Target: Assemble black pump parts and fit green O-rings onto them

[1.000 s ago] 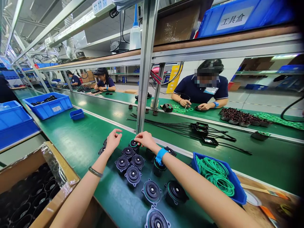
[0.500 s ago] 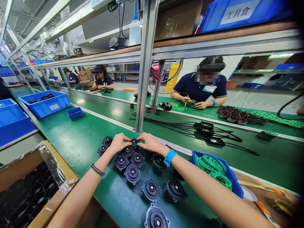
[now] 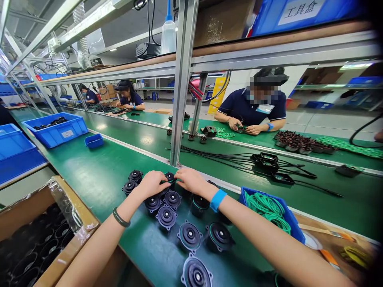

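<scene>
At the back of a cluster of round black housings, my left hand [image 3: 153,184] and my right hand [image 3: 192,181] meet around one housing [image 3: 169,176] from opposite sides. My fingers are bent against its edge, thumbs and fingertips close to the rim. A thin green sealing ring [image 3: 171,183] shows partly at that rim; my fingers cover the rest. Beside my left hand stand more housings [image 3: 129,186]. Below my hands, others stand upright with stepped round tops, such as one housing [image 3: 166,216]. A green ring also circles the larger housing [image 3: 220,235] under my right forearm.
A blue bin [image 3: 295,229] of green rings stands right of my right forearm. At lower left is a cardboard box [image 3: 85,235] of black cups. A metal post [image 3: 181,87] rises behind my hands. Black cabled units [image 3: 266,161] lie beyond, with a co-worker [image 3: 254,101] opposite.
The green ring, earlier stretched out at the right between my fingers, now sits closer around the housing. My left hand has turned over its side. The black cabled units have shifted right.
</scene>
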`<action>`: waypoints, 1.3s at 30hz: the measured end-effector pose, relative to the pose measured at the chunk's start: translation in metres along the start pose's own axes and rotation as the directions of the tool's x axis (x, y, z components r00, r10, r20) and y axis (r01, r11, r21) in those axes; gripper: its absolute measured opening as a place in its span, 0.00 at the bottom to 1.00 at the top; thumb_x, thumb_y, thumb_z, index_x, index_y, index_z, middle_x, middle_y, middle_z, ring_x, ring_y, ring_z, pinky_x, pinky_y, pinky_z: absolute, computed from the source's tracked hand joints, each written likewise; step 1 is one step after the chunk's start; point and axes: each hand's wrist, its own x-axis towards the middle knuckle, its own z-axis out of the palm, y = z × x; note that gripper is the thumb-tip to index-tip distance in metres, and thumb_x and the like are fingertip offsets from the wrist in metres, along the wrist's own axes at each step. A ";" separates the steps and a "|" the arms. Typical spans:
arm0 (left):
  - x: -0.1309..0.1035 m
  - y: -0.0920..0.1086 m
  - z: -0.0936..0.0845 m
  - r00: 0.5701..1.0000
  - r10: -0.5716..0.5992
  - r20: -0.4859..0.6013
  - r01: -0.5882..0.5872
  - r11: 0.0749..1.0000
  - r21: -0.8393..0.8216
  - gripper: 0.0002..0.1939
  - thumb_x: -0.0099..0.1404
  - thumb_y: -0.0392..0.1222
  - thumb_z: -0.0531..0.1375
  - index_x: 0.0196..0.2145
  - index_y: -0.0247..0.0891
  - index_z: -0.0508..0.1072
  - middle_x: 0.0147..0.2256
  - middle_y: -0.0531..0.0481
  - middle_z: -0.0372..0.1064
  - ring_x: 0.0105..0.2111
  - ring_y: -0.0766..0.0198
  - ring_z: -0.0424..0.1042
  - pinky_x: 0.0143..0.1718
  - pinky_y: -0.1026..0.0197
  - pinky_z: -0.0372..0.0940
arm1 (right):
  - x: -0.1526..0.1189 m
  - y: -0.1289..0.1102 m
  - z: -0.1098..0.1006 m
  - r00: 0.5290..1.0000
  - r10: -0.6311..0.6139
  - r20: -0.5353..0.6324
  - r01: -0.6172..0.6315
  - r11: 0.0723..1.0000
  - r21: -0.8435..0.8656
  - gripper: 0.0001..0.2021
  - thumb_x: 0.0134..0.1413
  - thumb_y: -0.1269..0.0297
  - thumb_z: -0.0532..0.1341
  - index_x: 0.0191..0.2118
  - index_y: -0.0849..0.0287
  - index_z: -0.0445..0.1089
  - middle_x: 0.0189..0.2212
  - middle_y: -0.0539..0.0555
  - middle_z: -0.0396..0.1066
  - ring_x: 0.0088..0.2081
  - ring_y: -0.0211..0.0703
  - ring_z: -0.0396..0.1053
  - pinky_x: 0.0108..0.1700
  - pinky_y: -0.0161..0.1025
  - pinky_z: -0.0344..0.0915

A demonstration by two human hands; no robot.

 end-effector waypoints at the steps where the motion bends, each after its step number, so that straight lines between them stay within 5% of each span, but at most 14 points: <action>1: -0.001 0.001 0.001 1.000 -0.004 -0.003 0.004 1.000 0.007 0.11 0.64 0.48 0.62 0.38 0.40 0.81 0.39 0.45 0.79 0.38 0.55 0.76 0.40 0.61 0.65 | 0.003 0.001 0.000 0.999 0.030 -0.016 -0.030 0.999 0.020 0.09 0.57 0.72 0.61 0.43 0.62 0.74 0.43 0.59 0.75 0.48 0.48 0.71 0.51 0.44 0.65; 5: 0.001 -0.002 0.007 0.998 -0.056 -0.032 0.057 0.998 0.021 0.13 0.62 0.50 0.63 0.37 0.39 0.78 0.34 0.45 0.79 0.36 0.54 0.76 0.36 0.61 0.64 | 0.017 0.003 0.003 0.994 0.108 -0.032 -0.103 0.985 0.136 0.13 0.63 0.67 0.58 0.52 0.62 0.68 0.47 0.57 0.73 0.47 0.44 0.72 0.51 0.48 0.68; 12: 0.021 -0.023 0.008 0.996 -0.087 -0.032 0.085 0.996 -0.033 0.15 0.55 0.50 0.68 0.36 0.39 0.76 0.32 0.50 0.77 0.33 0.57 0.76 0.33 0.64 0.62 | 0.021 0.009 0.009 0.996 0.085 0.029 -0.090 0.966 0.241 0.14 0.59 0.62 0.63 0.49 0.63 0.69 0.41 0.54 0.74 0.41 0.42 0.73 0.46 0.46 0.71; 18: 0.033 -0.034 0.002 0.999 -0.051 -0.006 0.050 0.995 -0.082 0.12 0.56 0.41 0.68 0.38 0.38 0.78 0.29 0.50 0.77 0.32 0.58 0.76 0.36 0.63 0.63 | 0.026 0.018 0.015 0.997 0.073 0.020 -0.075 0.975 0.207 0.15 0.58 0.60 0.64 0.48 0.63 0.69 0.42 0.54 0.73 0.43 0.44 0.72 0.47 0.48 0.70; 24: 0.029 -0.034 0.001 0.998 -0.058 -0.005 0.057 0.992 -0.115 0.25 0.50 0.41 0.72 0.46 0.37 0.75 0.37 0.48 0.79 0.34 0.59 0.76 0.37 0.63 0.66 | 0.029 0.019 0.021 0.999 0.038 -0.003 -0.037 0.988 0.152 0.17 0.57 0.60 0.64 0.50 0.62 0.68 0.45 0.55 0.72 0.47 0.46 0.70 0.50 0.50 0.68; 39: 0.017 -0.032 0.009 0.992 -0.098 -0.083 0.092 0.993 -0.080 0.15 0.55 0.40 0.69 0.41 0.39 0.76 0.34 0.50 0.78 0.34 0.59 0.76 0.39 0.62 0.65 | 0.012 0.005 0.014 0.997 0.053 -0.050 -0.050 0.998 0.046 0.10 0.60 0.63 0.62 0.44 0.64 0.72 0.43 0.55 0.74 0.46 0.44 0.72 0.51 0.49 0.68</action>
